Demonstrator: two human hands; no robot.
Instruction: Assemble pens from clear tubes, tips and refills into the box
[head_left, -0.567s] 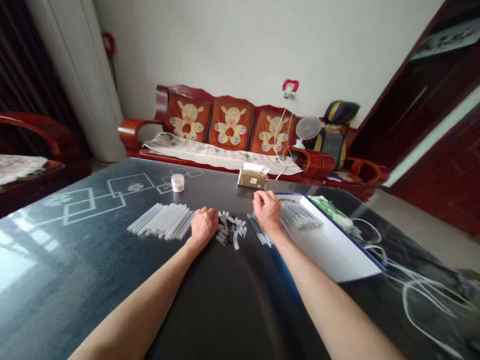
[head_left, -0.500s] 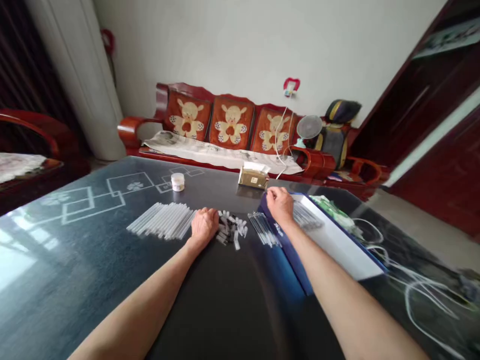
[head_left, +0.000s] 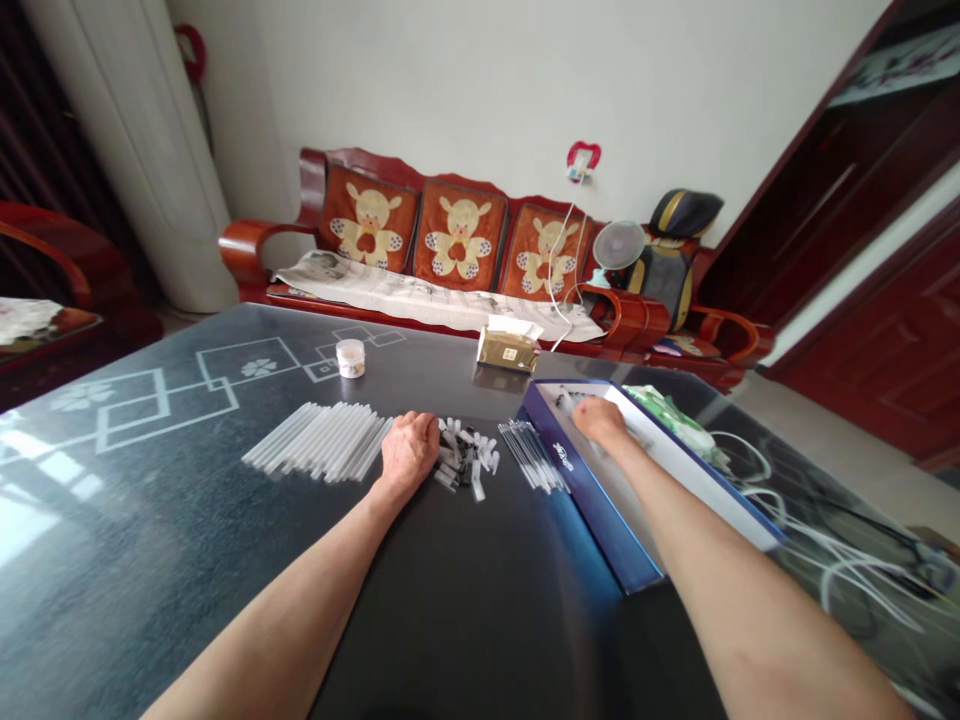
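My left hand [head_left: 410,452] rests on the dark table with its fingers curled closed; whatever they may hold is hidden. On its left lies a row of white plastic tubes [head_left: 319,440], and against its right side is a heap of small clear and black caps [head_left: 465,455]. My right hand [head_left: 600,420] reaches inside a blue box with a white interior [head_left: 694,475], fingers closed; I cannot make out what is in them. Thin clear pieces [head_left: 566,398] lie partly hidden beside that hand. Several slim pen refills [head_left: 532,455] lie along the box's left outer side.
A small white tub [head_left: 350,358] and a tissue box [head_left: 508,346] stand farther back on the table. Right of the blue box are a green and white packet [head_left: 671,422] and loose white cables [head_left: 832,550]. A wooden sofa [head_left: 259,250] stands behind.
My right hand has moved from above the box's left edge to the right and down into the box. My left hand stays in nearly the same place. The view has shifted slightly.
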